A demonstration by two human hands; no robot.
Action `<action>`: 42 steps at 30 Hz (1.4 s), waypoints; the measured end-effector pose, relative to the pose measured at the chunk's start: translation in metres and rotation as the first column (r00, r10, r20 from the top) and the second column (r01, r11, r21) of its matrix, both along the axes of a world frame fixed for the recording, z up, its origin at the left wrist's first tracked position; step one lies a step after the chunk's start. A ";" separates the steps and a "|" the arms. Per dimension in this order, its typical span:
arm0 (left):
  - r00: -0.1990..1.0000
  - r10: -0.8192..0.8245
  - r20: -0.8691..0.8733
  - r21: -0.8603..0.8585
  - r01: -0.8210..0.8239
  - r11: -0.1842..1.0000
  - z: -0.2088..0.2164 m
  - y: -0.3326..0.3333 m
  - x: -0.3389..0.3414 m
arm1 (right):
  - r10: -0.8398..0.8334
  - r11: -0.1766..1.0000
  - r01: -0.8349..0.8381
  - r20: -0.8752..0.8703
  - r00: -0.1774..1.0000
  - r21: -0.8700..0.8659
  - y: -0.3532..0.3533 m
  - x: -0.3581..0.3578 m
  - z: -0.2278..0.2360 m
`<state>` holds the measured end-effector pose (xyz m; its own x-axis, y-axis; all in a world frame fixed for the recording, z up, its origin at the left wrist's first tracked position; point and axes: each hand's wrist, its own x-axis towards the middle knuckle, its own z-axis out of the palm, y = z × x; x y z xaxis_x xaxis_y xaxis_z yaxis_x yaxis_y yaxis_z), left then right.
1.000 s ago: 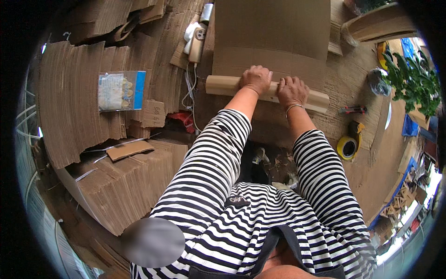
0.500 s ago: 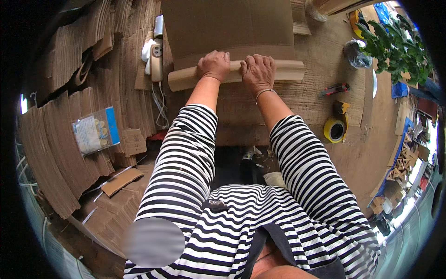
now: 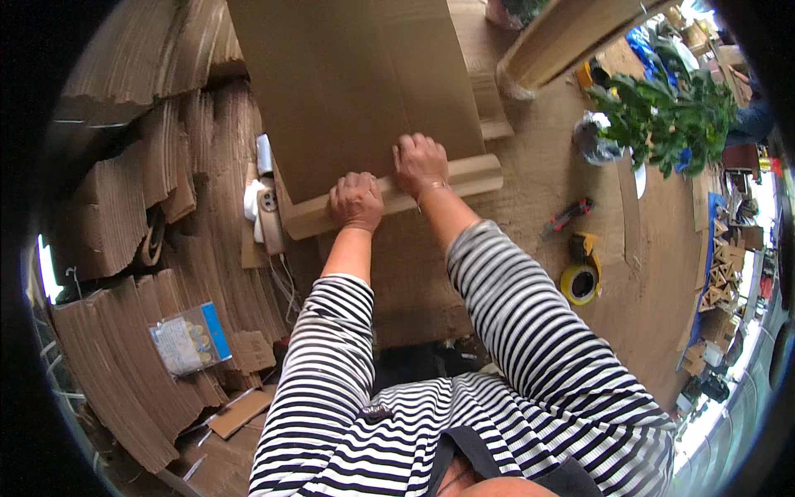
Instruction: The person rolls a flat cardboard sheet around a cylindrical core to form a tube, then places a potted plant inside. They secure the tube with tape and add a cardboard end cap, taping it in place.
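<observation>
Far left: cardboard stacks (image 3: pixel 116 373), edges uneven; could slide if bumped. Phone (image 3: pixel 271 225) just beside left end of pale cardboard strip (image 3: pixel 392 197); sideways shift of strip could knock phone. Left hand (image 3: pixel 356 201) clamped over strip, fingers curled across top. Strip lies slantwise along near edge of cardboard sheet (image 3: pixel 356 91); uneven pressure between hands could bend it crooked. Right hand (image 3: pixel 421 166) clamped on strip likewise; slip could scrape palm. Farther right on surface (image 3: pixel 513 240): red-and-black tool (image 3: pixel 569 215), tape dispenser (image 3: pixel 582 277), apart from strip; forearm swing could push either.
</observation>
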<state>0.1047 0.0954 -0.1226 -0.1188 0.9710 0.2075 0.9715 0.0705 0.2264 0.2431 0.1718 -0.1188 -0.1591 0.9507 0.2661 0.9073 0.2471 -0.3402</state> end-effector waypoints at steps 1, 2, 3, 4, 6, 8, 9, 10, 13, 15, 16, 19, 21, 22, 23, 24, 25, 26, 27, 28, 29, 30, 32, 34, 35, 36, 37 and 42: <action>0.999 0.009 0.043 -0.050 -0.007 0.999 0.000 0.018 -0.004 | 0.042 0.995 -0.042 -0.001 0.999 0.091 -0.005 0.000 -0.001; 0.996 0.047 0.082 -0.105 -0.038 0.994 -0.002 0.029 -0.014 | 0.110 0.978 -0.109 0.000 0.994 0.177 -0.021 -0.002 -0.001; 0.988 0.087 0.129 -0.160 -0.066 0.985 -0.005 0.039 -0.021 | 0.179 0.949 -0.176 0.013 0.984 0.261 -0.023 0.001 0.001; 0.981 0.108 0.161 -0.135 -0.086 0.987 -0.009 0.052 -0.027 | 0.180 0.953 -0.182 0.031 0.983 0.241 -0.008 0.001 0.002; 0.979 0.101 0.175 -0.068 -0.090 0.994 -0.004 0.077 -0.027 | 0.154 0.971 -0.159 0.043 0.987 0.180 0.007 -0.005 0.004; 0.981 0.088 0.171 -0.040 -0.083 0.996 0.000 0.090 -0.028 | 0.123 0.989 -0.129 0.077 0.989 0.074 0.024 -0.012 0.004; 0.982 0.090 0.166 -0.038 -0.084 0.996 0.000 0.092 -0.028 | 0.111 0.993 -0.114 0.100 0.989 0.025 0.033 -0.015 0.006; 0.977 0.102 0.187 -0.053 -0.094 0.994 -0.003 0.086 -0.028 | 0.113 0.993 -0.115 0.118 0.986 0.010 0.039 -0.018 0.008; 0.986 -0.024 0.163 0.244 -0.017 0.970 -0.017 0.040 -0.019 | 0.104 0.992 -0.091 0.179 0.978 -0.082 0.037 -0.015 0.004; 0.984 -0.051 0.173 0.311 -0.006 0.950 -0.012 0.031 -0.015 | 0.108 0.985 -0.076 0.212 0.971 -0.157 0.044 -0.017 0.007; 0.990 -0.013 0.139 0.282 -0.027 0.959 -0.017 0.035 -0.017 | 0.120 0.975 -0.068 0.243 0.963 -0.212 0.049 -0.021 0.005; 0.986 0.022 0.165 0.128 -0.043 0.991 -0.002 0.078 -0.030 | 0.098 0.949 -0.030 0.202 0.975 -0.313 0.089 -0.032 0.011; 0.988 0.032 0.152 0.083 -0.045 0.996 0.001 0.089 -0.034 | 0.150 0.943 -0.109 0.109 0.983 -0.313 0.100 -0.031 0.013; 0.987 0.039 0.156 0.073 -0.051 0.996 0.000 0.090 -0.033 | 0.218 0.878 -0.151 0.099 0.971 -0.454 0.097 -0.030 0.029; 0.986 0.049 0.158 0.065 -0.060 0.996 0.000 0.091 -0.035 | 0.304 0.885 -0.241 0.101 0.947 -0.399 0.085 -0.023 0.029; 0.978 0.074 0.197 -0.018 -0.072 0.997 0.001 0.093 -0.037 | 0.387 0.879 -0.331 0.107 0.916 -0.342 0.072 -0.012 0.026; 0.980 0.091 0.179 -0.062 -0.081 0.995 0.002 0.097 -0.038 | 0.465 0.862 -0.417 0.120 0.877 -0.288 0.058 -0.002 0.024; 0.980 0.117 0.160 -0.111 -0.100 0.989 0.002 0.101 -0.040 | 0.498 0.866 -0.461 0.235 0.835 -0.196 0.045 0.004 0.029; 0.980 0.145 0.140 -0.160 -0.122 0.980 0.004 0.102 -0.044 | 0.514 0.853 -0.512 0.347 0.785 -0.103 0.036 0.007 0.033; 0.981 0.129 0.147 -0.236 -0.092 0.967 0.011 0.110 -0.041 | 0.487 0.867 -0.494 0.337 0.806 -0.071 0.038 0.008 0.038; 0.978 0.123 0.168 -0.230 -0.082 0.970 0.014 0.117 -0.040 | 0.452 0.889 -0.442 0.373 0.810 -0.117 0.047 0.005 0.036; 0.975 0.116 0.188 -0.224 -0.073 0.972 0.017 0.121 -0.040 | 0.417 0.908 -0.387 0.409 0.811 -0.160 0.056 0.000 0.032; 0.984 0.088 0.155 -0.167 -0.061 0.984 0.017 0.122 -0.040 | 0.383 0.918 -0.392 0.408 0.829 -0.065 0.061 -0.003 0.025; 0.980 0.043 0.194 -0.024 -0.039 0.999 0.016 0.091 -0.029 | 0.399 0.914 -0.394 0.411 0.820 -0.100 0.047 0.003 0.026; 0.976 0.007 0.217 0.034 -0.014 0.999 0.013 0.064 -0.015 | 0.400 0.915 -0.380 0.412 0.819 -0.133 0.031 0.013 0.032; 0.981 -0.038 0.189 0.180 0.004 0.984 0.005 0.023 -0.008 | 0.427 0.892 -0.451 0.405 0.809 -0.038 0.003 0.017 0.044; 0.986 -0.078 0.148 0.327 0.025 0.945 0.000 -0.018 0.000 | 0.454 0.870 -0.492 0.411 0.790 -0.015 -0.027 0.026 0.053; 0.963 -0.132 0.236 -0.027 0.142 0.990 0.027 -0.231 0.080 | 0.562 0.824 -0.503 0.271 0.782 -0.260 -0.210 0.114 0.057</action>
<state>0.1842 -0.1351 -0.0956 -0.0244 0.9888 0.1472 0.8932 -0.0446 0.4475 0.3576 -0.0380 -0.0616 -0.7006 0.7122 -0.0439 0.7106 0.6908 -0.1338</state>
